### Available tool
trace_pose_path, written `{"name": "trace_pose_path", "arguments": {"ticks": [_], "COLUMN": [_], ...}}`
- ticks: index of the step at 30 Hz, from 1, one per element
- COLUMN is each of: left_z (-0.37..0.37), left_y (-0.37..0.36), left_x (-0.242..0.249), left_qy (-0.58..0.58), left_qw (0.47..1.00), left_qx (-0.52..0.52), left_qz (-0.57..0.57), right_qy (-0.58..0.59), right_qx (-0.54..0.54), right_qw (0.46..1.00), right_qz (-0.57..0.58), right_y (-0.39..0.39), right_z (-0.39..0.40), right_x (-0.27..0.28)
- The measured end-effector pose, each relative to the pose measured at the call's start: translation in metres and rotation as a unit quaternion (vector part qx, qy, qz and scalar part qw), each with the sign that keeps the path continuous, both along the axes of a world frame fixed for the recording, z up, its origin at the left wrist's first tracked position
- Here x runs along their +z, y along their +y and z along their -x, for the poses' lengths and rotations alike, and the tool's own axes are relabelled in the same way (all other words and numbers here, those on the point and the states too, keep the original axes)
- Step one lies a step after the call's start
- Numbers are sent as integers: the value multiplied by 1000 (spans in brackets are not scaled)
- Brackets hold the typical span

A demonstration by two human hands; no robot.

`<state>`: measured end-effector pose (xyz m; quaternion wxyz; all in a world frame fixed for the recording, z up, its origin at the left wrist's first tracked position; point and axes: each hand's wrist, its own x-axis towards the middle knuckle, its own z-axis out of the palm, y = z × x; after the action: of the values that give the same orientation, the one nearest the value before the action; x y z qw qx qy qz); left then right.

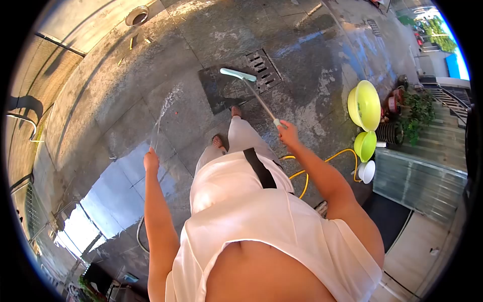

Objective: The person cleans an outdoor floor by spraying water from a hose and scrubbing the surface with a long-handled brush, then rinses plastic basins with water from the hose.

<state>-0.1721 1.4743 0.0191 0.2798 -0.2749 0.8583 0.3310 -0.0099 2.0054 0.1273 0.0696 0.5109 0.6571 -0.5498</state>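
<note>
- Closest to us, along the bottom of the frame, we see the person's white top (241, 221), with a black band (260, 168) lying across its front.
- Left of it, a thin grey hose (140, 235) curves beside the left forearm; we cannot see where it leads.
- At centre left is the left grip (151, 160), fingers curled in. A stream of water (162, 114) leaves it toward the upper part of the frame. What the fingers close on is hidden, so we cannot tell.
- Right of centre, the right grip (288, 134) is clenched around the end of a floor wiper (259, 98).
- Between the arms we make out pale trousers (246, 137) and two patterned brown shoes (235, 111).
- A yellow hose (346, 152) winds over the floor (191, 123) at centre right.
- At the right of the frame we find a white basin (367, 172), a green basin (365, 147) and a large yellow basin (370, 105) in a row, with a leafy plant (418, 115) just beyond.
- Above centre, the wiper's pale-blue head (238, 74) lies on a dark wet slab (214, 93), its right end at the edge of a slotted drain grate (264, 69).
- Farthest off, in the upper left, we notice small yellow pieces (131, 44) on the floor and a round, brown-rimmed opening (137, 17).
</note>
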Motion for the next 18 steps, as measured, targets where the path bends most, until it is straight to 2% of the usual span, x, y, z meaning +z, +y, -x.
{"name": "trace_pose_path", "arguments": {"ticks": [5,8,11,13,15,18], "left_z": [0,12,22,27,37,30], "left_y": [1,4,9,7,-8,40], "left_x": [0,-22,-40,-60,-104,-19], "left_qy": [-4,-4,2,20,55,-1], "left_qw": [992,985,988,995,998,999], "left_qx": [99,131,102,57,-6,-29], "left_qz": [-76,-116,-113,-81,-30,-21], "right_qy": [16,31,23,6,-8,-37], "right_qx": [-73,-140,-97,36,116,146], "right_qw": [997,990,994,981,955,948], "right_qz": [9,12,-34,-193,-273,-281], "right_y": [15,21,37,62,64,49], "right_z": [15,6,-22,-56,-74,-92], "right_x": [-3,-18,-45,-84,-81,-46]}}
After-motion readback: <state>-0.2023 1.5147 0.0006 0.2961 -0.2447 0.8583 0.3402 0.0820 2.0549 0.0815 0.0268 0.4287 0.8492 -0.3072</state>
